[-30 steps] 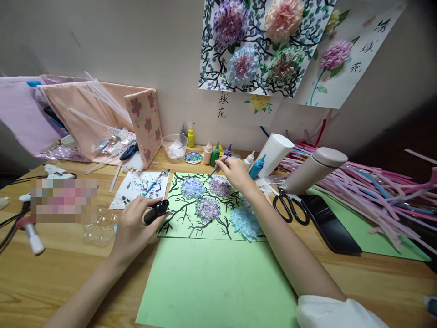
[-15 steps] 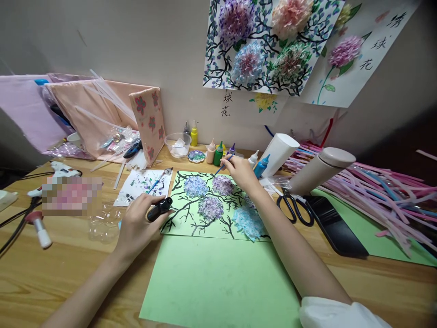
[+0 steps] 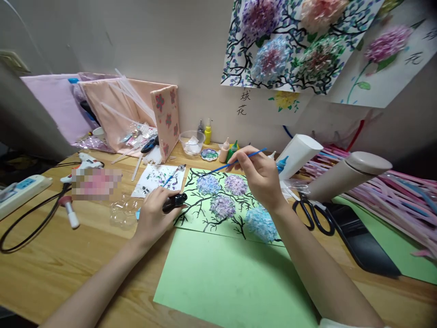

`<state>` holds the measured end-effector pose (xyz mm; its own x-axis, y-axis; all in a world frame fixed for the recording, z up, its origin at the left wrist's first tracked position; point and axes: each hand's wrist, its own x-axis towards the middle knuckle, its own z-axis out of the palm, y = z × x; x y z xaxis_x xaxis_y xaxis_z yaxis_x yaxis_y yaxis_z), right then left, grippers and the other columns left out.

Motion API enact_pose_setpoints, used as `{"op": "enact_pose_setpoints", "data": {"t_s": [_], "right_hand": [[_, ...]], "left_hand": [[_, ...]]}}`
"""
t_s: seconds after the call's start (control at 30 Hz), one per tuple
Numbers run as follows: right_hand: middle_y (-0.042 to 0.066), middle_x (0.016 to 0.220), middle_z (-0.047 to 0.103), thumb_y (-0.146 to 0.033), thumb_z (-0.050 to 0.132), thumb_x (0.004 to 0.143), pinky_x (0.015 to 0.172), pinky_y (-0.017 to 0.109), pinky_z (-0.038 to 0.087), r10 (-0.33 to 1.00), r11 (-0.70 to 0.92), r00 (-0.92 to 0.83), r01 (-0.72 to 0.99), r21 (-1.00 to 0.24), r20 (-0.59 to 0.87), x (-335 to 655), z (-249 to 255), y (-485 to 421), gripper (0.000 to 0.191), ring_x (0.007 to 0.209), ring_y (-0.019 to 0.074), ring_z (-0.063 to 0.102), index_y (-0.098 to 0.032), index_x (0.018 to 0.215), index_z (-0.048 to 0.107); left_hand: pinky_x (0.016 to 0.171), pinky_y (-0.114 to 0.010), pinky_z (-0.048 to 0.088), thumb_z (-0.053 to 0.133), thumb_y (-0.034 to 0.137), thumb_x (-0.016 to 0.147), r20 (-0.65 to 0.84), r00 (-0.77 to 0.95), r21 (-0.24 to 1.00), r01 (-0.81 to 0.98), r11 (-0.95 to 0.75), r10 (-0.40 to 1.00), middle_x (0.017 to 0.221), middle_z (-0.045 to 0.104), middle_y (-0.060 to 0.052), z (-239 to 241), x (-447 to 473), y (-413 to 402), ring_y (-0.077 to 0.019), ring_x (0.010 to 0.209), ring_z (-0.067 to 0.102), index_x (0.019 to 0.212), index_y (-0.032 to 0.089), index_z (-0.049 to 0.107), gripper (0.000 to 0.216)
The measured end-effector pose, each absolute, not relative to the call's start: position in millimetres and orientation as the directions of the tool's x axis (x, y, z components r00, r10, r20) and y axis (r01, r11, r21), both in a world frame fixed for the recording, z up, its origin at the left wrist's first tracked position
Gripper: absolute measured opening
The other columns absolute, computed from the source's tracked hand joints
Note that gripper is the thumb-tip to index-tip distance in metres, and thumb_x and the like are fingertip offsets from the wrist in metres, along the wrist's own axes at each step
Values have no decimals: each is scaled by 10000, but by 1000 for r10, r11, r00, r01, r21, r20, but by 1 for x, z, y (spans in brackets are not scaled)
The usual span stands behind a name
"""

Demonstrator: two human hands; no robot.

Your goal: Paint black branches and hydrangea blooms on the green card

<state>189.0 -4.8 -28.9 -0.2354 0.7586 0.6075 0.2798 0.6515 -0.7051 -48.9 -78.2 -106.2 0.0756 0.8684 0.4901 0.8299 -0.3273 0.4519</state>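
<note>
My right hand (image 3: 262, 177) grips a thin blue paintbrush (image 3: 221, 167), its tip at the upper left of a green sheet (image 3: 191, 222) painted with black branches. Raised flower clusters in blue (image 3: 208, 185), pale purple (image 3: 236, 185), purple (image 3: 222, 207) and light blue (image 3: 261, 223) sit on that sheet. In my left hand (image 3: 155, 214) is a small black bottle (image 3: 173, 203), tilted at the sheet's left edge. Beyond this hand, a second brush (image 3: 172, 175) lies on a paint-spotted white paper (image 3: 146, 177). My right forearm covers the sheet's right end.
Paint bottles (image 3: 223, 150), a clear bowl (image 3: 192, 143) and a small palette (image 3: 209, 155) line the back. Scissors (image 3: 316, 214), a phone (image 3: 365, 241) and a tumbler (image 3: 344, 177) stand or lie right. A glue gun (image 3: 85, 164) and power strip (image 3: 23, 193) are left.
The brush tip has shifted left, from above between the top flowers to the branches at the upper left. My right hand has turned with it. The view has swung left; the left hand keeps the bottle.
</note>
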Motion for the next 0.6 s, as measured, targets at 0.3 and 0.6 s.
{"op": "enact_pose_setpoints", "data": {"t_s": [0.3, 0.6], "right_hand": [[20, 738, 645, -235, 438, 918, 643, 277, 465, 545, 829, -538, 232, -509, 643, 166, -26, -32, 177, 702, 136, 584, -213, 818, 583], [24, 747, 634, -230, 436, 922, 640, 268, 446, 529, 834, -617, 253, -490, 582, 163, -27, -34, 170, 706, 136, 568, -202, 837, 580]], "left_hand": [[743, -314, 407, 635, 224, 759, 482, 50, 474, 825, -308, 875, 860, 569, -26, -103, -48, -81, -199, 849, 539, 991, 221, 596, 236], [737, -313, 409, 618, 166, 752, 507, 56, 480, 810, -336, 860, 833, 550, -25, -102, -48, -81, -194, 825, 523, 992, 211, 606, 244]]}}
